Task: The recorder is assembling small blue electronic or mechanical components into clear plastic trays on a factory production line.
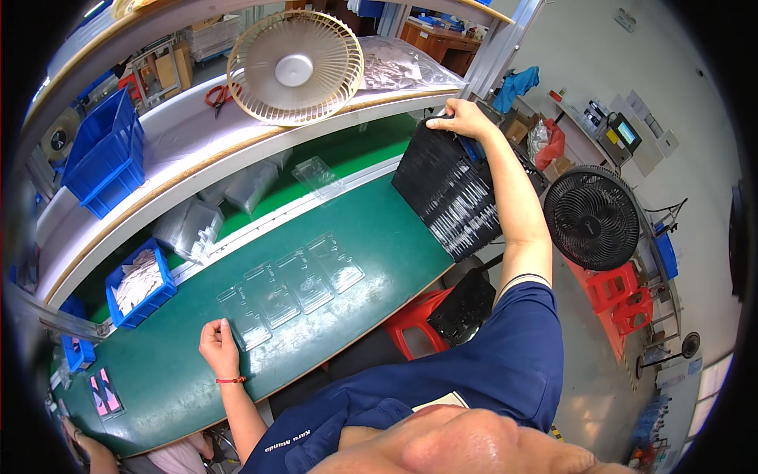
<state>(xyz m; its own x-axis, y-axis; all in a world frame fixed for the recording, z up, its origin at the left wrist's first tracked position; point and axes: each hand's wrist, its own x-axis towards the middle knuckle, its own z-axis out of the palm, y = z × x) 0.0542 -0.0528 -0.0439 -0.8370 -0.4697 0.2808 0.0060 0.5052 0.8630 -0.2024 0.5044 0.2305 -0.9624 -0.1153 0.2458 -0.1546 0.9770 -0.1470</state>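
Note:
My right hand [464, 120] is stretched out to the far right, its fingers and thumb closed over the top edge of a tall stack of black plastic trays [446, 186]. The stack stands at the right end of the green table. Four see-through plastic blister shells [276, 294] lie in a slanting row on the table. Beside the leftmost shell, my left hand [219, 345] is near the tabletop with its fingers curled in and the thumb against them. What it holds, if anything, is hidden.
A blue bin [142, 283] of pale pieces and clear shells [188, 229] stand along the table's back. On the shelf above are a blue crate [106, 154], a round fan guard [294, 73] and red-handled pliers [219, 98]. Pink-black packs [105, 393] lie left, near another person's hand [93, 450].

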